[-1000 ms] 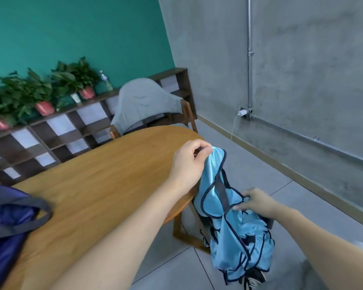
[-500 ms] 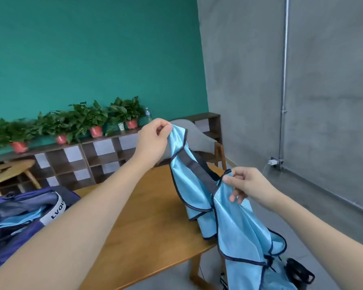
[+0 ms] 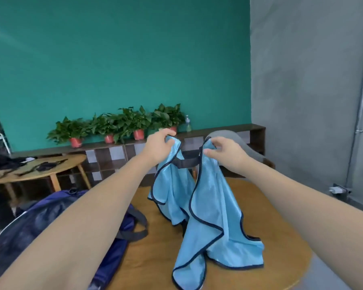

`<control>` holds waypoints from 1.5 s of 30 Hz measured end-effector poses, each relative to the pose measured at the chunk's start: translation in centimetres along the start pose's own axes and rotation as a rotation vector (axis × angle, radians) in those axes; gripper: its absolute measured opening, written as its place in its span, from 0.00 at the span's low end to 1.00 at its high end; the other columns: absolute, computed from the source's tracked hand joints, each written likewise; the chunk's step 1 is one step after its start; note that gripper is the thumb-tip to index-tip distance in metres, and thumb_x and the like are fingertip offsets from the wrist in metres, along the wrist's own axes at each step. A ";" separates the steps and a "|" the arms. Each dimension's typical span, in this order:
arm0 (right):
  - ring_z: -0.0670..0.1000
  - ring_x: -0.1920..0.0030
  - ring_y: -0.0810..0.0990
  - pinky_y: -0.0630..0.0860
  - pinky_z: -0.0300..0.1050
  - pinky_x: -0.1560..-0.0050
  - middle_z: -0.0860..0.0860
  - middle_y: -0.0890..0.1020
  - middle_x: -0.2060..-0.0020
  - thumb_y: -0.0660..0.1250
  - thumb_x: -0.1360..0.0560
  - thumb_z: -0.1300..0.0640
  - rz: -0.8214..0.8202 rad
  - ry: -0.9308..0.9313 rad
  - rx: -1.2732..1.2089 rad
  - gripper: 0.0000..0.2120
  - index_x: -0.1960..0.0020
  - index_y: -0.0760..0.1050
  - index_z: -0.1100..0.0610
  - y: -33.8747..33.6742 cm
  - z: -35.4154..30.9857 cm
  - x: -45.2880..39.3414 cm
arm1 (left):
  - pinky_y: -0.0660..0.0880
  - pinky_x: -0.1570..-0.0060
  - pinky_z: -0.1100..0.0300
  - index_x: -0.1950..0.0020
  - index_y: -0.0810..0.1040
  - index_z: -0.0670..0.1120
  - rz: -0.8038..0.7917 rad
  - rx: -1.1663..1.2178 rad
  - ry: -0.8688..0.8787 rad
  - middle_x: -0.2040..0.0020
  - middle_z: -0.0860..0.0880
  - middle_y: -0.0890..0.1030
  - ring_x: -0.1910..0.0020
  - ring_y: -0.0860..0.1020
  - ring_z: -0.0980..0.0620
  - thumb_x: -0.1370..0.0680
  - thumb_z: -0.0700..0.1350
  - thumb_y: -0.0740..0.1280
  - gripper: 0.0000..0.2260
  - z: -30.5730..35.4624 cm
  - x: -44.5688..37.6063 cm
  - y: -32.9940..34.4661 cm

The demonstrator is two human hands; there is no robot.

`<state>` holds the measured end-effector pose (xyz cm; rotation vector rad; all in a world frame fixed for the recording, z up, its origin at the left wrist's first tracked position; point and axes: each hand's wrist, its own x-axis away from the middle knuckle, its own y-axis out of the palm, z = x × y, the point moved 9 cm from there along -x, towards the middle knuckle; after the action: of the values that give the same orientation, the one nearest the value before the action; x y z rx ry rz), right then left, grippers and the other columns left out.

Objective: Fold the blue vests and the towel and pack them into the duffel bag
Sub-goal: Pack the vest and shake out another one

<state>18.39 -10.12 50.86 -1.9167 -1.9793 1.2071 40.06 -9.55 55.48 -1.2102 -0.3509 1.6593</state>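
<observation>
Worktop (image 3: 277,243): round wooden surface filling the near centre and right; carries the bag and the lower part of the garment.
Duffel bag (image 3: 57,225): dark blue, near left on the worktop, mouth apparently open; largely masked by the left forearm and cut off by the lower edge, so its contents cannot be read.
Blue vest (image 3: 210,214): light blue with dark piping, held up by its top at centre; its lower folds pool on the worktop, just right of the bag.
Far table (image 3: 50,167): second wooden table at far left, with dark items too blurred to name.
Left hand (image 3: 158,146): its grip pinches one upper corner of the vest, fingers curled over the cloth.
Right hand (image 3: 224,150): its grip pinches the other upper corner, well apart from the left, with a dark strap stretched between.
Step in hand: judged to be spreading the vest by its shoulders before folding.
Next move: likely calls for laying the vest flat on bare worktop, edges aligned, clear of the bag.
Not seen: the towel and any other vest.
</observation>
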 end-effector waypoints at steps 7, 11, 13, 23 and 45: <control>0.45 0.53 0.83 0.81 0.44 0.49 0.49 0.81 0.42 0.70 0.22 0.51 -0.294 0.077 0.126 0.21 0.31 0.73 0.52 9.8 7.4 4.4 | 0.63 0.32 0.61 0.25 0.72 0.48 -0.346 -0.079 -0.021 0.27 0.50 0.73 0.28 0.70 0.49 0.18 0.43 0.66 0.20 -5.4 7.9 9.2; 0.44 0.54 0.82 0.79 0.44 0.47 0.43 0.82 0.49 0.69 0.22 0.47 -0.457 0.110 0.213 0.16 0.37 0.76 0.49 13.8 12.1 9.1 | 0.69 0.36 0.63 0.30 0.76 0.51 -0.503 0.008 -0.099 0.34 0.50 0.78 0.34 0.75 0.51 0.21 0.51 0.71 0.19 -7.4 15.3 14.5; 0.45 0.49 0.79 0.75 0.40 0.44 0.43 0.80 0.48 0.71 0.24 0.45 -0.500 0.126 0.274 0.18 0.37 0.76 0.50 15.1 13.9 11.2 | 0.72 0.34 0.54 0.30 0.76 0.53 -0.555 -0.053 -0.132 0.34 0.50 0.78 0.34 0.75 0.52 0.25 0.59 0.72 0.25 -8.4 18.5 16.5; 0.52 0.47 0.77 0.75 0.46 0.44 0.47 0.74 0.47 0.67 0.21 0.53 -0.346 0.206 0.372 0.04 0.49 0.74 0.44 13.4 18.3 15.6 | 0.75 0.59 0.55 0.60 0.77 0.51 -0.317 -0.108 -0.317 0.61 0.51 0.79 0.63 0.76 0.53 0.20 0.50 0.70 0.10 -11.7 20.8 15.8; 0.48 0.57 0.79 0.73 0.46 0.58 0.48 0.82 0.59 0.67 0.20 0.57 0.318 0.145 0.005 0.04 0.53 0.78 0.50 -4.6 15.6 11.3 | 0.71 0.52 0.56 0.41 0.79 0.45 0.353 0.687 -0.419 0.54 0.51 0.78 0.55 0.74 0.53 0.16 0.49 0.62 0.11 -11.4 12.7 1.5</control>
<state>3.41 -6.41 38.43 -2.3080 -1.6438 1.0973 48.96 -3.03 42.30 -0.4191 0.1962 2.0980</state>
